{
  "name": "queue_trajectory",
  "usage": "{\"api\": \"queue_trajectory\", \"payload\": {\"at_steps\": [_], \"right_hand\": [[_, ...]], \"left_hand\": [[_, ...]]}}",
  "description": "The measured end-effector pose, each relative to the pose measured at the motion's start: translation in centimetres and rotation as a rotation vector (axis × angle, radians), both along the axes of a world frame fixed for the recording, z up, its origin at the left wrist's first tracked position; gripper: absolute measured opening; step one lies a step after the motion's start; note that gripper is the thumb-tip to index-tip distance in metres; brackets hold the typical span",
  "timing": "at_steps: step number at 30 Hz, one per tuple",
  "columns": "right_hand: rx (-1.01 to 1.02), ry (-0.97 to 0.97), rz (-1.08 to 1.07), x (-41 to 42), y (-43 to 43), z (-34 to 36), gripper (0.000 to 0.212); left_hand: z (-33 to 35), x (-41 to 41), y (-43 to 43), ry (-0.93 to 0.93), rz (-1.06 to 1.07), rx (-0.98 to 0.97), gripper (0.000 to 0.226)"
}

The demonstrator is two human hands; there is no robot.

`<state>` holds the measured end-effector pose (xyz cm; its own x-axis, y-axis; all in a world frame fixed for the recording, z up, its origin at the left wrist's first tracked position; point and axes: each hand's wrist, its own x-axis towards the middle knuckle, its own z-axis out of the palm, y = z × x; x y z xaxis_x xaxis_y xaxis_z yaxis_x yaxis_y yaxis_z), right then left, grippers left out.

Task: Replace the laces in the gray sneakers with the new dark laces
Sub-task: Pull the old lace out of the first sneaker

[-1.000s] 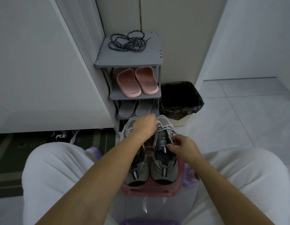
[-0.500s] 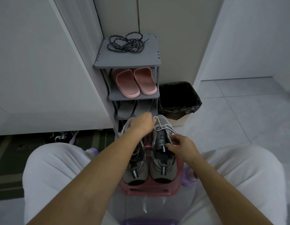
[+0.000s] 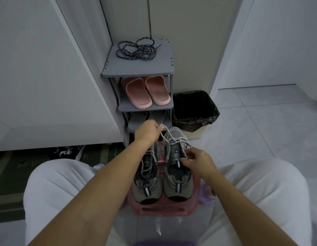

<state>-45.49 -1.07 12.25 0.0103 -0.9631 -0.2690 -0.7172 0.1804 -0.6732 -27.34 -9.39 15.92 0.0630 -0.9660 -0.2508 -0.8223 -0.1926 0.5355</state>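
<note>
Two gray sneakers stand side by side on a pink stool [image 3: 164, 209] between my knees: the left sneaker [image 3: 147, 183] and the right sneaker [image 3: 177, 178]. My left hand [image 3: 147, 130] grips a loop of the right sneaker's light old lace [image 3: 167, 134] and holds it taut above the toe. My right hand [image 3: 198, 161] pinches the tongue and upper eyelet edge of the right sneaker. The new dark laces [image 3: 136, 50] lie in a tangle on top of the gray shoe rack [image 3: 138, 70].
Pink slippers [image 3: 145, 92] sit on the rack's second shelf, gray slippers below. A black-lined trash bin [image 3: 194, 110] stands to the right of the rack. White walls flank the rack; a dark mat [image 3: 21, 167] lies at left. Tiled floor extends right.
My left hand has drawn the light lace farther up and away from the right sneaker, lengthening the loop. My right hand stays on the tongue.
</note>
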Motion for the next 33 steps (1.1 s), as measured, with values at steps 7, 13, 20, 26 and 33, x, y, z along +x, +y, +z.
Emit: {"api": "queue_trajectory", "payload": {"at_steps": [7,13,20,26,33], "right_hand": [[-0.006,0.033,0.008,0.1,0.0,0.0,0.044],[-0.010,0.039,0.014,0.1,0.0,0.0,0.041],[-0.008,0.032,0.009,0.2,0.0,-0.1,0.039],[-0.012,0.037,0.011,0.2,0.0,0.1,0.040],[-0.009,0.020,0.018,0.1,0.0,0.2,0.039]], "left_hand": [[-2.2,-1.3,2.0,-0.095,-0.094,0.092,0.021],[-0.5,0.4,0.2,-0.021,0.122,-0.066,0.028],[0.1,0.0,1.1,-0.051,0.032,-0.182,0.020],[-2.3,-1.8,2.4,-0.188,-0.404,-0.077,0.020],[-0.5,1.5,-0.3,-0.442,-0.350,-0.201,0.025]]}}
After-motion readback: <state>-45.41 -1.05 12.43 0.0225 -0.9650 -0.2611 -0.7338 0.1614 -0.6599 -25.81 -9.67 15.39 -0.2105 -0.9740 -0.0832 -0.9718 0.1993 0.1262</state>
